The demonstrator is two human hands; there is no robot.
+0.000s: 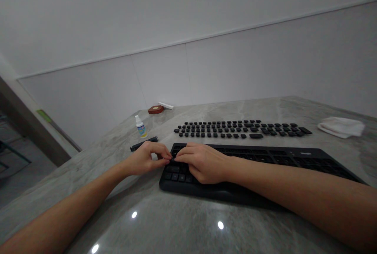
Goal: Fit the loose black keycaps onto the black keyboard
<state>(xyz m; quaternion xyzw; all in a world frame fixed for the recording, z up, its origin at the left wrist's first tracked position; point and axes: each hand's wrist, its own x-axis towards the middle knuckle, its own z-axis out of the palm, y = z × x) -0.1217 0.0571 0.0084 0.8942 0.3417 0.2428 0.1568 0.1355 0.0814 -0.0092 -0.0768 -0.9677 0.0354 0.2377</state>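
Observation:
A black keyboard [282,159] lies on the grey marble table [182,222], with most of its keycaps off. Several loose black keycaps [238,128] are laid out in rows just behind it. My left hand [145,159] and my right hand [200,161] meet at the keyboard's left end, fingertips pinched together over a small black keycap [171,160]. My right hand rests on the keyboard's left side and covers the keys there. Which hand actually grips the keycap is hard to tell.
A small white dropper bottle [140,126] stands left of the keycaps, with a black tool [144,144] lying below it. A brown box [155,109] and a white strip [165,105] sit by the wall. A white cloth [341,126] lies at far right.

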